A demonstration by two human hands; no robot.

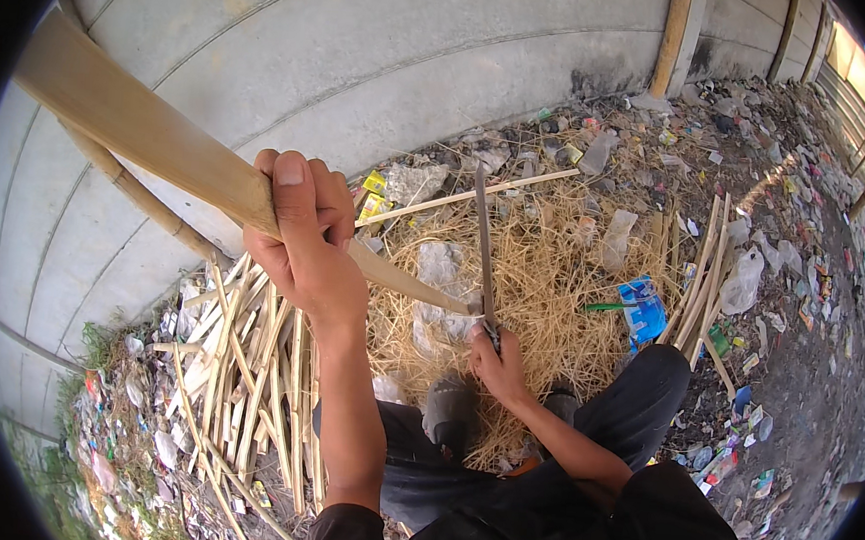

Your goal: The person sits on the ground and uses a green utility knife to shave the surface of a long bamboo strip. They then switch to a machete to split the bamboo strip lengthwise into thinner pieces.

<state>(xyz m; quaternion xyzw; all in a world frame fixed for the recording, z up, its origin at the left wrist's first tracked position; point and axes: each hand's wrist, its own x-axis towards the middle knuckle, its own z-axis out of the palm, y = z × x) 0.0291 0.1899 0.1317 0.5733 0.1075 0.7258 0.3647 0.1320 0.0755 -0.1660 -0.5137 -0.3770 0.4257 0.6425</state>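
My left hand [304, 236] is closed around a wide, pale bamboo strip [152, 125], which slants from the upper left down toward the middle. Low in the centre, my right hand [501, 365] grips the handle of a long-bladed knife [485, 239], its blade pointing away from me. The strip's lower end meets the knife close to the handle; whether the edge has bitten into it I cannot tell. Dry tan shavings [548, 268] cover the ground beneath both hands, between my legs.
Split bamboo sticks [245, 367] lie heaped at the left, and several more [703, 279] lean by my right knee. A concrete wall [387, 56] runs behind, with a bamboo pole [146, 200] by it. Plastic litter, including a blue wrapper [640, 310], is scattered around.
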